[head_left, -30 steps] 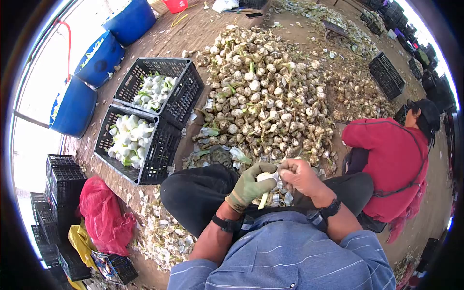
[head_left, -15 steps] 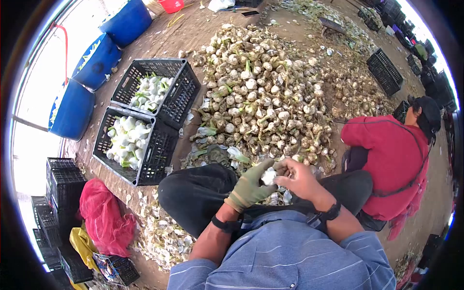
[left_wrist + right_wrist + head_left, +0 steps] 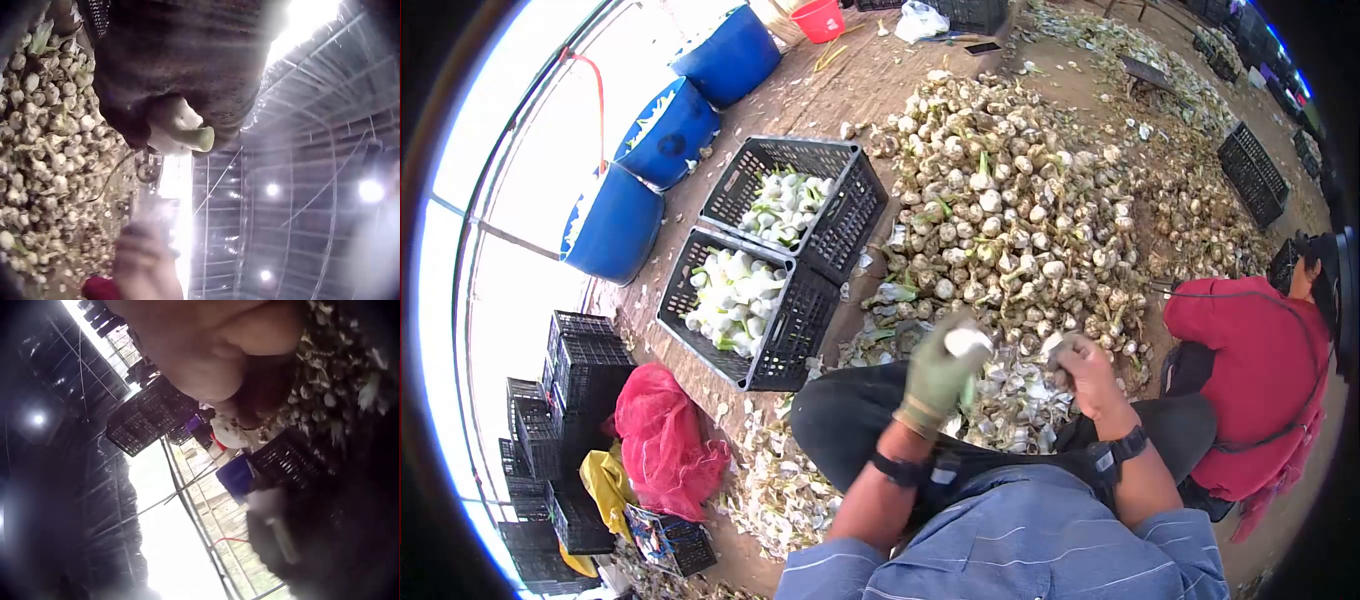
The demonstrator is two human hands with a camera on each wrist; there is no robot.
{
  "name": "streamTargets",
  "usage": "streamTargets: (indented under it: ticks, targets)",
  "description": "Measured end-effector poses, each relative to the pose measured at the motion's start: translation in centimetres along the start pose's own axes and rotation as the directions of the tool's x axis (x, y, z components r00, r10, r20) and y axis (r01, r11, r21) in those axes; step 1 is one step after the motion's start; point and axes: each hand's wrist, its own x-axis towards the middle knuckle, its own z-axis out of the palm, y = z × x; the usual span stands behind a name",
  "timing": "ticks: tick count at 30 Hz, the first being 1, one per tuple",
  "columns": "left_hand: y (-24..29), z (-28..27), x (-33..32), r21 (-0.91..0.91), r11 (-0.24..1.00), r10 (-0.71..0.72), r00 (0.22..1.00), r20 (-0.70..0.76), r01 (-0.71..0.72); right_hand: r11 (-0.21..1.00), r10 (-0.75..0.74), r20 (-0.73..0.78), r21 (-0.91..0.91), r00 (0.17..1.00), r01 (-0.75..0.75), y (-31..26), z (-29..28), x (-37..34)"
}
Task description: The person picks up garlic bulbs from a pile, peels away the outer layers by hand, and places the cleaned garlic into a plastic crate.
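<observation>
The gloved left hand (image 3: 938, 375) grips a white garlic bulb (image 3: 967, 342), its green stem pointing down. In the left wrist view the bulb (image 3: 175, 125) shows its cut stem against the dark glove (image 3: 181, 56). Apart from it, to the right, the bare right hand (image 3: 1090, 377) has its fingers curled, pinching a whitish piece of peel (image 3: 1052, 345). The right wrist view shows those curled fingers (image 3: 219, 362) close up, with a pale piece (image 3: 228, 432) at their tips. Loose peels (image 3: 1010, 400) lie below, between the legs.
A large heap of unpeeled garlic (image 3: 1010, 210) lies ahead. Two black crates (image 3: 820, 300) of cleaned bulbs stand to the left, with blue tubs (image 3: 613, 225) beyond. A person in red (image 3: 1240, 370) sits at the right. Pink netting (image 3: 662, 440) lies at the lower left.
The hands, close together around the bulb before, have moved apart. The left hand keeps the bulb and the right holds a whitish piece. The head view has shifted, so the scene sits farther right.
</observation>
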Motion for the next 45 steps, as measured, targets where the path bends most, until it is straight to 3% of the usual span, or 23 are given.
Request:
streamTargets:
  ticks: [1, 3, 4, 5, 7, 9, 11, 14, 16, 22, 23, 25, 26, 28, 30, 31, 32, 35, 36, 38, 39, 42, 45]
  targets:
    - [2.5, -1.3, 2.3, -0.12, 0.993, -0.021, 0.997, -0.076, 0.012, 0.99, 0.026, 0.036, -0.141, 0.999, -0.02, 0.7, -0.4, 0.7]
    - [7.2, -5.9, 5.6, -0.484, 0.849, 0.179, 0.977, -0.112, -0.211, 0.888, 0.021, 0.01, -0.459, 1.0, -0.014, 4.8, -2.6, 2.1]
    - [8.9, -7.7, 7.1, -0.529, 0.821, 0.11, 0.969, -0.222, -0.215, 0.788, 0.259, 0.066, -0.592, 0.964, -0.171, 1.6, -1.1, 1.1]
    - [10.7, -9.4, 8.7, -0.569, 0.789, 0.039, 0.944, -0.328, -0.231, 0.555, 0.152, 0.169, -0.83, 0.974, 0.057, 4.6, -3.1, 2.4]
    - [12.4, -13.2, 12.0, -0.599, 0.75, 0.083, 0.938, -0.336, -0.281, 0.28, 0.111, 0.38, -0.899, 0.918, 0.338, 7.1, -5.8, 3.6]
    - [14.2, -10.5, 10.6, -0.603, 0.755, -0.165, 0.814, -0.556, -0.259, 0.102, 0.243, 0.256, -0.966, 0.936, 0.238, 7.3, -8.4, 5.1]
    - [12.8, -8.3, 8.9, -0.544, 0.823, -0.105, 0.897, -0.429, -0.164, -0.035, 0.204, 0.119, -0.991, 0.972, 0.129, 7.0, -11.7, 7.7]
    - [10.5, -4.9, 7.4, -0.559, 0.829, -0.07, 0.986, -0.153, -0.028, -0.034, 0.203, -0.129, -0.992, 0.971, -0.124, 5.7, -16.9, 11.0]
    - [9.6, -1.5, 6.8, -0.401, 0.916, -0.059, 0.984, -0.166, -0.013, 0.033, 0.07, -0.303, -0.952, 0.951, -0.305, 6.0, -19.3, 11.9]
    - [8.1, 2.7, 6.5, -0.049, 0.99, -0.138, 0.987, -0.078, 0.134, -0.07, 0.236, -0.052, -0.997, 0.97, -0.037, 11.3, -20.3, 12.9]
    - [8.0, 3.1, 6.6, 0.058, 0.987, -0.147, 0.986, -0.073, 0.152, -0.053, 0.249, -0.096, -0.995, 0.964, -0.086, 12.0, -20.2, 13.4]
    - [5.7, 3.0, 7.2, -0.032, 0.988, -0.151, 0.989, -0.002, 0.151, -0.021, 0.272, -0.181, -0.983, 0.945, -0.182, 13.2, -19.5, 14.4]
    - [5.1, 3.2, 7.2, -0.003, 0.992, -0.129, 0.991, 0.025, 0.129, 0.018, 0.154, -0.106, -0.994, 0.982, -0.11, 12.8, -19.1, 14.5]
    - [3.8, 3.6, 7.2, 0.069, 0.989, -0.137, 0.988, 0.073, 0.132, 0.132, 0.167, 0.045, -0.991, 0.985, 0.023, 11.3, -18.6, 15.7]
    - [2.7, 4.6, 7.1, 0.151, 0.984, -0.117, 0.985, 0.129, 0.097, 0.352, -0.003, 0.167, -0.923, 0.986, 0.157, 7.5, -14.5, 15.5]
    - [1.9, 5.0, 7.1, 0.209, 0.977, -0.071, 0.985, 0.16, 0.037, 0.5, 0.11, 0.134, -0.864, 0.985, 0.062, 3.0, -10.9, 14.1]
    - [1.7, 5.4, 7.0, 0.239, 0.962, -0.172, 0.974, 0.148, 0.134, 0.596, 0.192, 0.19, -0.802, 0.963, 0.039, -0.7, -8.3, 13.0]
    - [-1.3, 4.8, 6.5, 0.232, 0.949, -0.276, 0.919, 0.28, 0.215, 0.952, 0.151, 0.306, -0.302, 0.94, -0.055, -4.7, -5.0, 9.0]
    - [0.9, 5.3, 6.2, 0.221, 0.903, -0.428, 0.819, 0.384, 0.368, 0.979, 0.088, 0.28, -0.203, 0.956, -0.031, -4.7, -4.5, 8.1]
    - [2.0, 6.0, 4.5, 0.093, 0.927, -0.37, 0.844, 0.388, 0.364, 1.0, -0.029, 0.207, 0.003, 0.978, 0.029, -4.2, -3.6, 6.0]
    - [2.0, 6.3, 3.8, 0.079, 0.933, -0.355, 0.856, 0.376, 0.352, 1.0, 0.025, 0.034, -0.014, 0.999, -0.025, -4.4, -2.3, 4.4]
    - [0.8, 7.7, 1.6, 0.083, 0.967, -0.254, 0.927, 0.275, 0.241, 0.996, -0.081, 0.068, 0.029, 0.994, 0.079, -1.1, -0.5, 2.3]
    - [-0.7, 8.0, -0.1, 0.352, 0.932, 0.014, 0.978, 0.21, -0.09, 0.996, -0.072, 0.005, -0.055, 0.997, 0.073, -1.4, 0.3, -0.1]
